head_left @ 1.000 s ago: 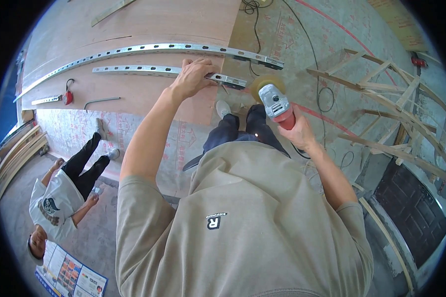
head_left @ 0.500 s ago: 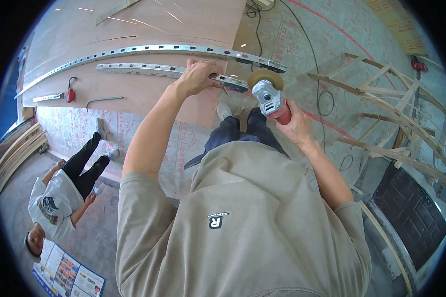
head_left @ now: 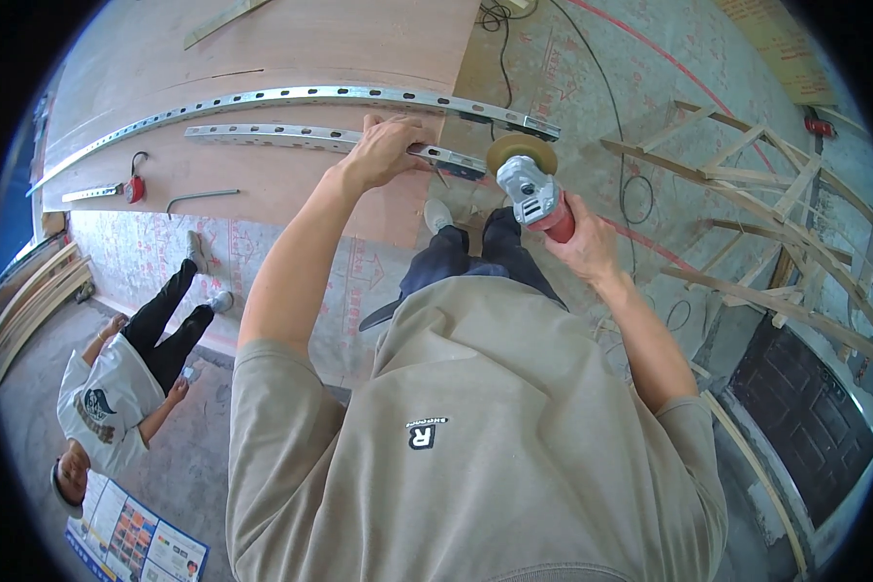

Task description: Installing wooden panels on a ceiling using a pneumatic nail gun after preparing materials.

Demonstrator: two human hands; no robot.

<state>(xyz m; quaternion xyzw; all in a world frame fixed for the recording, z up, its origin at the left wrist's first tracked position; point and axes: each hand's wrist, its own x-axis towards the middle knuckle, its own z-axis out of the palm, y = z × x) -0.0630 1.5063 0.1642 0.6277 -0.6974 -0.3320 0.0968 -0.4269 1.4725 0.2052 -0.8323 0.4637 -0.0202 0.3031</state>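
My left hand (head_left: 383, 150) is closed around a short slotted silver steel channel (head_left: 257, 132) lying on a pinkish plywood board (head_left: 262, 48), its right end past the board's edge. My right hand (head_left: 582, 242) grips the red-and-silver angle grinder (head_left: 532, 194). The grinder's yellowish disc (head_left: 514, 145) is at the channel's right end; whether it touches is unclear. A longer slotted channel (head_left: 339, 94) lies behind. On the board's left sit a red tape measure (head_left: 134, 190), a silver-coloured bar (head_left: 92, 192) and a bent rod (head_left: 204, 195).
A co-worker (head_left: 126, 378) is at left, beside a printed poster (head_left: 136, 529) and stacked timber strips (head_left: 34, 301). Timber frames (head_left: 786, 204) occupy the right, near a dark panelled door (head_left: 800, 417). Black cables (head_left: 616, 116) trail over the floor beyond the board.
The grinder has shifted slightly and turned, showing more of its disc by the channel's end. Sparks flying over the board half a second ago are no longer visible.
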